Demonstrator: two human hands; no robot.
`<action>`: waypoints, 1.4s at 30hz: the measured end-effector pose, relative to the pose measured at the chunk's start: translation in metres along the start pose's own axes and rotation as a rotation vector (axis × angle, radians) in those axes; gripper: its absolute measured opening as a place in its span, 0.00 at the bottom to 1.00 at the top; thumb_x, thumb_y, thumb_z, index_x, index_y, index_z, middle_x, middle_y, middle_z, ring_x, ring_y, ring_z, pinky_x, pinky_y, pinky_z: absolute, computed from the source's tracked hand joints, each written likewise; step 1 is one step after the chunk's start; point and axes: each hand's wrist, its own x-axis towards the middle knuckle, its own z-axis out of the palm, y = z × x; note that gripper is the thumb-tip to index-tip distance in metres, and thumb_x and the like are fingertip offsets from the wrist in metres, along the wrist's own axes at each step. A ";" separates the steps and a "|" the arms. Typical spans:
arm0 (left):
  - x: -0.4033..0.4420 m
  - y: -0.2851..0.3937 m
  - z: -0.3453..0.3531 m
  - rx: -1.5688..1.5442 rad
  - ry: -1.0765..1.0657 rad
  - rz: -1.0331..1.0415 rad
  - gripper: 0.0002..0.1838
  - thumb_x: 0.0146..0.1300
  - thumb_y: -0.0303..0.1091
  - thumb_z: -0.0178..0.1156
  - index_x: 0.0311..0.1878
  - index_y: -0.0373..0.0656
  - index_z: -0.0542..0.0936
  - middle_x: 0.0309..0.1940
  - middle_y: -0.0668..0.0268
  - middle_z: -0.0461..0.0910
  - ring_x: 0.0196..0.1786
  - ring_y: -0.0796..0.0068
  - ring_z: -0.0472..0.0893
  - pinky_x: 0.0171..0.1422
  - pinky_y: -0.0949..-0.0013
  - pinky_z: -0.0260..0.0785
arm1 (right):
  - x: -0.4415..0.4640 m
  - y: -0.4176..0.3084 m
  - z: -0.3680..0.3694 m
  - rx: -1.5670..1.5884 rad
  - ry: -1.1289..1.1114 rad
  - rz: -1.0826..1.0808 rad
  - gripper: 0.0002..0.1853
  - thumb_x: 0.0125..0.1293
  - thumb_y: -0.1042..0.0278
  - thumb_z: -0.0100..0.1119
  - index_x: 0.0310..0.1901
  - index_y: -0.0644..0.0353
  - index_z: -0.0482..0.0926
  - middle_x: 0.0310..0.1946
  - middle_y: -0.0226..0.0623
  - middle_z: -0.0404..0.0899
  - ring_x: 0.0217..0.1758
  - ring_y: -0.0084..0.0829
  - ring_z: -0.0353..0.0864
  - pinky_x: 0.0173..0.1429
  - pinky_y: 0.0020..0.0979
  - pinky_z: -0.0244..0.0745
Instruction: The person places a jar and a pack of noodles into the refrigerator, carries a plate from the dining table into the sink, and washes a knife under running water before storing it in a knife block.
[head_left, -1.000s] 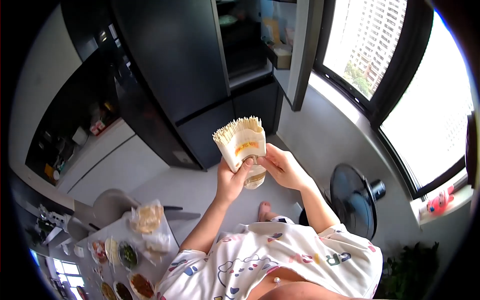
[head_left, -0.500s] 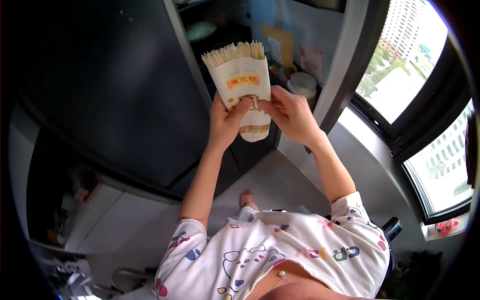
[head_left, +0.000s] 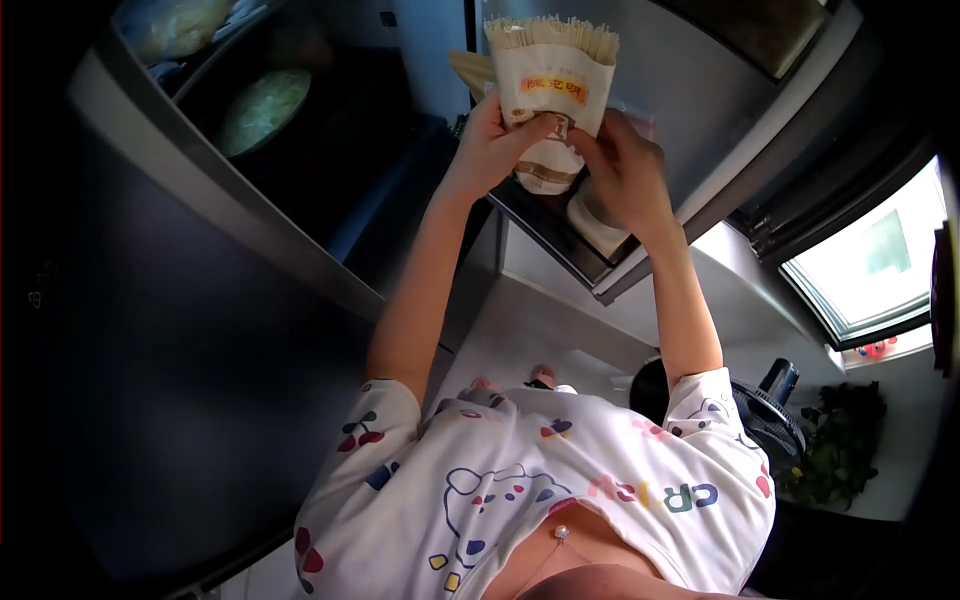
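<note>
A white paper-wrapped pack of dried noodles [head_left: 560, 64] is held upright in front of me, its pale noodle ends sticking out of the open top. My left hand [head_left: 493, 150] grips the pack's left side, thumb across the front. On the opposite side my right hand [head_left: 632, 172] is closed round the edge, its thumb also on the front. The fingers behind the pack are hidden. Just below the pack, a white-lidded jar [head_left: 598, 222] stands in the fridge door shelf [head_left: 545, 235], partly covered by my right hand.
The fridge stands open, with a plate of pale food [head_left: 265, 112] on a dark shelf inside and the fridge door [head_left: 705, 130] at the right. A black fan [head_left: 770, 410] and a leafy plant [head_left: 845, 440] are at the lower right, below a window [head_left: 880, 255].
The noodle pack and both hands have moved up and to the right in view, over the door shelf. My view has turned, showing more of the fridge's inside. Both hands keep their grip.
</note>
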 end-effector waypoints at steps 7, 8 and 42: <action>0.024 -0.043 -0.011 0.096 -0.135 -0.183 0.21 0.67 0.32 0.62 0.60 0.37 0.69 0.49 0.62 0.80 0.50 0.75 0.80 0.55 0.69 0.76 | 0.007 0.038 0.009 -0.213 -0.098 0.244 0.15 0.68 0.61 0.60 0.47 0.65 0.76 0.32 0.47 0.83 0.32 0.38 0.84 0.38 0.34 0.77; 0.030 -0.049 -0.010 0.107 -0.155 -0.163 0.21 0.67 0.32 0.62 0.60 0.37 0.69 0.49 0.62 0.80 0.50 0.75 0.80 0.55 0.69 0.76 | 0.010 0.039 0.008 -0.265 -0.103 0.283 0.15 0.68 0.61 0.60 0.47 0.65 0.76 0.32 0.47 0.83 0.32 0.39 0.83 0.38 0.34 0.76; -0.006 0.027 0.182 0.599 -0.158 0.563 0.44 0.65 0.46 0.59 0.74 0.29 0.52 0.74 0.40 0.46 0.75 0.39 0.51 0.76 0.49 0.49 | -0.021 0.071 -0.123 0.346 0.765 0.280 0.23 0.75 0.55 0.50 0.63 0.61 0.73 0.49 0.34 0.81 0.49 0.23 0.79 0.52 0.24 0.74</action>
